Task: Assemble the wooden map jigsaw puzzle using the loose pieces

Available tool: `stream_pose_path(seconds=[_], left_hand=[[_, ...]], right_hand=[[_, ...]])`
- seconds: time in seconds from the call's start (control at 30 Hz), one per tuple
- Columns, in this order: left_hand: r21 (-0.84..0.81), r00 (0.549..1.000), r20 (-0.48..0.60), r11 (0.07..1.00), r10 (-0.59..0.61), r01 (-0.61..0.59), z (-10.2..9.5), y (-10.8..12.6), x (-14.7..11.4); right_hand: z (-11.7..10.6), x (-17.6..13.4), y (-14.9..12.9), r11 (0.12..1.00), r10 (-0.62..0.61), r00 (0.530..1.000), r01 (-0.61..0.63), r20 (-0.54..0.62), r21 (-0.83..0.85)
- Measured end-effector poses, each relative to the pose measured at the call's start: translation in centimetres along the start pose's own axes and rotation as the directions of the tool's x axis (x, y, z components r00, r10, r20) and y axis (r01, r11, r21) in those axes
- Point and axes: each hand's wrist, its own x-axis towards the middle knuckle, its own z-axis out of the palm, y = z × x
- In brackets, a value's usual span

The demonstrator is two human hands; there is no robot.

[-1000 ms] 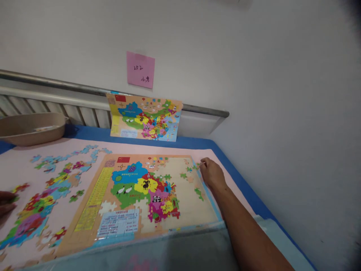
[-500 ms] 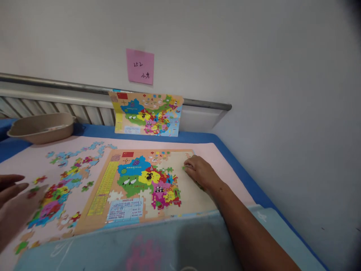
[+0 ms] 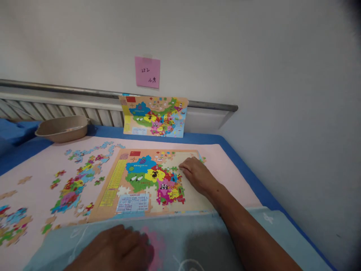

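Observation:
The part-filled jigsaw puzzle of a map lies flat in its tray, with bare cream backing on its right side. My right hand is over the upper right of the tray, fingertips pinched on a small green jigsaw piece, mostly hidden, beside the green pieces in place. My left hand is low in front, above the light blue cloth; motion smears it and its fingers look curled, but what they hold cannot be made out. Loose jigsaw pieces lie left of the tray.
A map picture stands propped against the metal rail at the back. The beige basin sits at the back left. More loose pieces lie at the near left of the pink sheet. A pink note is on the wall.
My left hand has come from the left edge to the front middle, over the cloth. My right hand has shifted slightly left over the tray. The view has turned a little to the left.

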Motion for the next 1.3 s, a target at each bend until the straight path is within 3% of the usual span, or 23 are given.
stream_pose_path(seconds=[0.1,0.2,0.33,0.43,0.57,0.87,1.07,1.2,1.3], left_hand=[[0.030,0.995,0.041,0.995,0.095,-0.096,2.1,1.4,0.6],[0.035,0.988,-0.017,0.987,0.156,-0.156,4.4,2.3,0.8],[-0.050,0.976,-0.168,0.988,0.136,-0.146,7.3,3.1,1.0],[-0.064,0.982,-0.149,0.990,0.112,-0.123,8.3,3.0,0.7],[-0.141,0.995,-0.055,0.986,0.077,-0.084,8.6,2.5,0.0],[-0.167,0.989,-0.108,0.979,0.100,-0.117,8.3,2.3,0.2],[-0.150,0.992,-0.062,0.982,0.108,-0.116,7.6,2.4,0.1],[-0.155,0.986,-0.149,0.983,0.072,-0.096,7.1,2.3,0.3],[-0.161,0.989,-0.148,0.986,0.016,-0.040,6.5,1.9,0.7]], right_hand=[[0.6,0.1,-1.0,0.998,-0.056,0.998,0.056,0.010,-0.012],[0.9,0.4,-1.1,0.999,-0.036,0.999,0.036,0.024,-0.011],[1.0,1.1,-1.0,1.000,0.006,0.999,-0.006,0.038,-0.019],[1.2,1.8,-1.0,0.999,0.030,0.999,-0.029,0.041,-0.027],[1.4,2.4,-0.9,0.997,0.069,0.997,-0.067,0.043,-0.039],[1.1,2.4,0.3,0.967,0.234,0.972,-0.236,-0.035,-0.092],[0.0,1.1,-0.8,0.990,0.138,0.989,-0.137,0.062,-0.009],[-0.7,-0.9,-1.9,0.995,0.078,0.988,-0.085,0.134,0.044],[-0.9,-2.5,-2.4,0.996,0.056,0.991,-0.063,0.119,0.061]])
